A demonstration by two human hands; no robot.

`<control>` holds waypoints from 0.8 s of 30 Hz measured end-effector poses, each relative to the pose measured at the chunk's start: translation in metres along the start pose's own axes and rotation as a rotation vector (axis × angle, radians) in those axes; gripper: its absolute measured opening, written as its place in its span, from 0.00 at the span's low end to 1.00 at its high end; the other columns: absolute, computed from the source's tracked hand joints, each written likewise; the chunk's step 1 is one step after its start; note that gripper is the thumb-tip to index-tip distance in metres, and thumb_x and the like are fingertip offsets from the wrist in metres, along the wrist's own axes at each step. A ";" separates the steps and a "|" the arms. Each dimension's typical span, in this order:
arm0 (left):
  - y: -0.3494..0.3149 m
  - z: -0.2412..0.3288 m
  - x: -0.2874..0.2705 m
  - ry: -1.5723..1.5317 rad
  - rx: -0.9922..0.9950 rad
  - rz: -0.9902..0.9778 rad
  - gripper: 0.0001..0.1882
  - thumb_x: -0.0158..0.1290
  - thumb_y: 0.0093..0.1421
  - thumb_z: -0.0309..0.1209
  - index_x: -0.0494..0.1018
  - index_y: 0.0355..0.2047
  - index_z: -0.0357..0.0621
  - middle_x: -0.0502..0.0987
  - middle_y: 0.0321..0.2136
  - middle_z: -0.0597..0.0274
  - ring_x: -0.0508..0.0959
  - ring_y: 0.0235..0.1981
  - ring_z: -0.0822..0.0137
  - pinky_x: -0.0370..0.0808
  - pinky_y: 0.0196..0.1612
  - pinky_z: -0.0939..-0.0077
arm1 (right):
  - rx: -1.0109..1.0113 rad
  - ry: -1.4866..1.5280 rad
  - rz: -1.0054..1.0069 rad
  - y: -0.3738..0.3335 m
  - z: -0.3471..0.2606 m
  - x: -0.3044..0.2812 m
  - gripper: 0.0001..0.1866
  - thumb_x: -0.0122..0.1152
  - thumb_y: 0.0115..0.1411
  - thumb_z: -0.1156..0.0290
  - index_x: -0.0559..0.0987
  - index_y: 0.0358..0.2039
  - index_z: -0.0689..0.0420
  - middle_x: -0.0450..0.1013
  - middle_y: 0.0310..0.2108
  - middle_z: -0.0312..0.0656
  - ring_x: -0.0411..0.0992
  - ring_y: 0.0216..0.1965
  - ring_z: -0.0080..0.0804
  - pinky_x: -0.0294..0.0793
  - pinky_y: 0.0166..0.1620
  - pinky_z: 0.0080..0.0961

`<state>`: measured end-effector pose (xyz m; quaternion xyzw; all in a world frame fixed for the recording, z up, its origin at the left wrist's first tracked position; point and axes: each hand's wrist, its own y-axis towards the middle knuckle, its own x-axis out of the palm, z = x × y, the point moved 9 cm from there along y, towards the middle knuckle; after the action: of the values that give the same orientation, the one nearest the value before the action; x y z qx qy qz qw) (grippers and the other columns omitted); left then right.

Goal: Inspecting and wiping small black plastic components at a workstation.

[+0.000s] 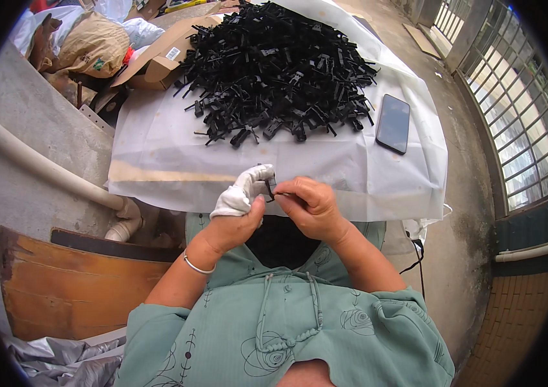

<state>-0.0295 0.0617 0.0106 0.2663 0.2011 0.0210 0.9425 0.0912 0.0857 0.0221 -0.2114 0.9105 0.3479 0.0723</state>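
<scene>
My left hand (243, 203), partly wrapped in a white glove or cloth with the thumb bare, is closed around a small black plastic part (271, 189). My bare right hand (309, 205) pinches the same part from the other side, thumb and forefinger together. Both hands are just above the near edge of the table. Beyond them rises a large heap of black plastic parts (280, 71), many with thin prongs sticking out. The held part's finer shape is hidden by my fingers.
White sheeting (177, 138) covers the table. A dark-screened phone (393, 124) lies right of the heap, and an opened cardboard box (158, 64) stands at the left. A dark mass (280, 242) shows between my knees. A pipe (41, 158) runs along the left wall; barred windows (513, 97) are at right.
</scene>
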 end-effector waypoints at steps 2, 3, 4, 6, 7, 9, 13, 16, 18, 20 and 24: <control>-0.015 -0.026 0.007 -0.513 -0.554 -0.091 0.16 0.49 0.60 0.26 0.65 0.48 0.38 0.74 0.29 0.65 0.69 0.19 0.79 0.68 0.20 0.84 | -0.078 -0.023 -0.040 0.000 -0.013 0.004 0.11 0.61 0.47 0.83 0.77 0.33 0.58 0.67 0.19 0.39 0.64 0.19 0.29 0.62 0.22 0.22; -0.014 -0.024 0.009 -0.514 -0.532 -0.092 0.17 0.49 0.61 0.28 0.63 0.50 0.39 0.73 0.29 0.67 0.67 0.19 0.83 0.65 0.19 0.89 | -0.110 -0.045 -0.081 -0.001 -0.020 0.007 0.12 0.61 0.47 0.84 0.77 0.33 0.58 0.66 0.18 0.38 0.64 0.18 0.30 0.62 0.22 0.23; -0.015 -0.025 0.010 -0.516 -0.532 -0.085 0.17 0.49 0.61 0.28 0.63 0.50 0.39 0.73 0.29 0.67 0.67 0.19 0.83 0.65 0.19 0.89 | -0.142 -0.066 -0.122 -0.002 -0.025 0.012 0.12 0.61 0.46 0.84 0.77 0.33 0.58 0.65 0.18 0.38 0.63 0.18 0.30 0.62 0.22 0.24; -0.018 -0.031 0.013 -0.545 -0.595 -0.045 0.17 0.50 0.60 0.28 0.64 0.49 0.38 0.73 0.29 0.67 0.67 0.19 0.82 0.66 0.19 0.88 | -0.156 -0.049 -0.114 -0.005 -0.025 0.016 0.11 0.61 0.47 0.83 0.77 0.33 0.58 0.65 0.18 0.38 0.62 0.17 0.29 0.60 0.21 0.23; -0.018 -0.030 0.012 -0.546 -0.594 -0.043 0.17 0.50 0.60 0.28 0.64 0.49 0.38 0.73 0.29 0.67 0.67 0.19 0.82 0.66 0.19 0.88 | -0.062 -0.030 -0.046 -0.005 -0.018 0.012 0.08 0.62 0.49 0.81 0.76 0.31 0.59 0.64 0.17 0.35 0.61 0.17 0.25 0.59 0.20 0.22; -0.020 -0.026 0.011 -0.511 -0.575 -0.064 0.16 0.50 0.59 0.26 0.65 0.48 0.37 0.73 0.30 0.66 0.68 0.20 0.82 0.67 0.20 0.88 | 0.034 -0.011 0.024 -0.009 -0.009 0.011 0.06 0.62 0.50 0.80 0.75 0.29 0.59 0.64 0.17 0.33 0.60 0.17 0.20 0.58 0.20 0.21; -0.015 -0.017 0.013 -0.553 -0.525 -0.138 0.16 0.50 0.58 0.23 0.66 0.48 0.36 0.73 0.32 0.64 0.69 0.22 0.81 0.68 0.22 0.87 | 0.455 0.272 0.118 -0.020 0.038 0.012 0.08 0.61 0.56 0.72 0.70 0.24 0.57 0.61 0.19 0.25 0.55 0.19 0.11 0.55 0.21 0.14; -0.009 -0.015 0.023 -0.417 -0.486 -0.289 0.17 0.49 0.56 0.22 0.67 0.47 0.35 0.73 0.35 0.62 0.72 0.25 0.79 0.71 0.27 0.84 | 0.603 0.463 0.114 -0.018 0.053 0.010 0.10 0.59 0.59 0.69 0.69 0.24 0.56 0.60 0.20 0.23 0.53 0.20 0.10 0.53 0.21 0.11; 0.001 -0.027 0.012 -0.240 -0.414 -0.151 0.18 0.50 0.55 0.22 0.67 0.47 0.34 0.74 0.35 0.61 0.73 0.30 0.76 0.72 0.32 0.83 | 0.564 0.348 -0.018 -0.013 0.051 0.010 0.11 0.56 0.60 0.66 0.70 0.25 0.58 0.62 0.20 0.26 0.56 0.21 0.12 0.57 0.24 0.13; 0.017 -0.042 0.003 -0.150 -0.377 -0.091 0.17 0.50 0.55 0.24 0.68 0.46 0.33 0.73 0.35 0.62 0.71 0.32 0.78 0.71 0.33 0.83 | 0.488 0.208 -0.028 -0.006 0.045 0.000 0.12 0.53 0.62 0.65 0.71 0.26 0.59 0.63 0.20 0.28 0.58 0.22 0.14 0.60 0.26 0.15; 0.050 -0.044 -0.001 -0.340 -0.328 -0.063 0.17 0.48 0.57 0.23 0.66 0.48 0.35 0.72 0.34 0.66 0.68 0.29 0.80 0.70 0.29 0.85 | 0.386 0.036 -0.014 0.005 0.047 -0.013 0.15 0.45 0.65 0.62 0.72 0.29 0.61 0.65 0.20 0.36 0.62 0.25 0.23 0.65 0.31 0.22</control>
<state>-0.0440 0.1255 0.0023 0.1027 0.0416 -0.0211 0.9936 0.0995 0.1251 -0.0066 -0.2059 0.9600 0.1624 0.0978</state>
